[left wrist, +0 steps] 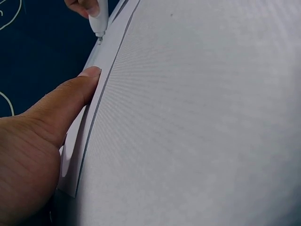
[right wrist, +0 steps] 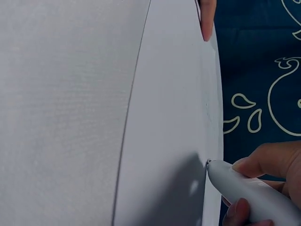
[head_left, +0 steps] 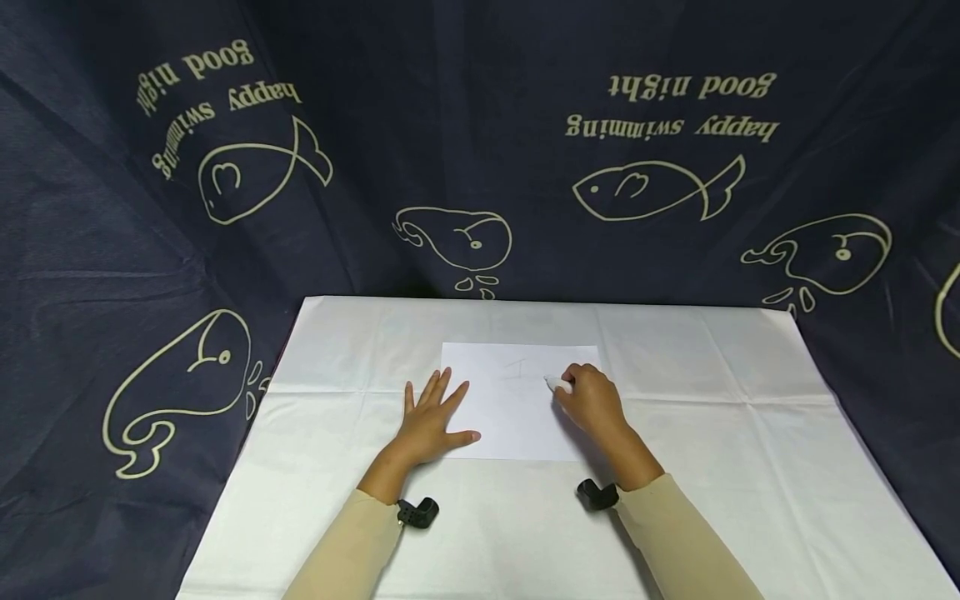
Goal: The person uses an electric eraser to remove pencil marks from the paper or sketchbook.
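A white sheet of paper (head_left: 517, 417) lies on the white-covered table. Faint thin lines (head_left: 517, 367) show on its upper middle part. My left hand (head_left: 427, 425) rests with spread fingers over the sheet's left edge, and its thumb (left wrist: 70, 96) reaches onto the paper near the lower edge. At the right side of the sheet, my right hand (head_left: 596, 404) grips a thick white pen (right wrist: 254, 193) with a small narrow tip. The tip points left and down at the paper; whether it touches cannot be told. The right hand's fingers partly hide the pen's body.
A white cloth (head_left: 690, 467) with fold creases covers the table. Behind and beside it hangs a dark blue curtain (head_left: 450, 150) printed with fish, whales and upside-down lettering. Small black devices (head_left: 418, 512) sit at both wrists, by the beige sleeves (head_left: 348, 546).
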{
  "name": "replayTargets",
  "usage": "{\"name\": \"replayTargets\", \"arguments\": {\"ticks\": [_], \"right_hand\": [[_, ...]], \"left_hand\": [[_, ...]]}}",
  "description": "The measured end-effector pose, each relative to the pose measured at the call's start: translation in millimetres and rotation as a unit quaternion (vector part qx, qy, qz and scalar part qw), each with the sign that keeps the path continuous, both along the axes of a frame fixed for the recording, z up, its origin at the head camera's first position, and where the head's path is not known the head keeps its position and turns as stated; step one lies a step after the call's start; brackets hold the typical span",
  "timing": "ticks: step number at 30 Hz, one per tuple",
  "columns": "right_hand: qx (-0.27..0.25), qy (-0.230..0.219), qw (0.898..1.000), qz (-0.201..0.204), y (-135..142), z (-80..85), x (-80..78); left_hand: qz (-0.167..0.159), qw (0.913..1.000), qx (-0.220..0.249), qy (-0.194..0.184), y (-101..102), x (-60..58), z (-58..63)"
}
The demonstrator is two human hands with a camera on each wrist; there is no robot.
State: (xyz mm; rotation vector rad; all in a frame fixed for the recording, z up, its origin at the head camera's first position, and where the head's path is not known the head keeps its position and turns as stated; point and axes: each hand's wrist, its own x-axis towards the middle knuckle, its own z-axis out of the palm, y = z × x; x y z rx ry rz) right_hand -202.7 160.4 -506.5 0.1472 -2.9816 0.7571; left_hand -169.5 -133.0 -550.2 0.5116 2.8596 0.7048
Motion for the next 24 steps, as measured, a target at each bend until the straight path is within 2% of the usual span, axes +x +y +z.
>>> {"name": "replayTargets", "arguments": {"ticks": [7, 24], "right_hand": [[0.009, 0.008, 1.000, -0.010, 0.2, 0.0, -0.9], [0.011, -0.004, 1.000, 0.000, 4.2, 2.9, 0.2]], "left_hand": [[-0.001, 1.0000, 0.004, -0.002, 0.4, 0.1, 0.5], [-0.001, 1.0000, 0.002, -0.003, 0.6, -0.2, 0.3]]}}
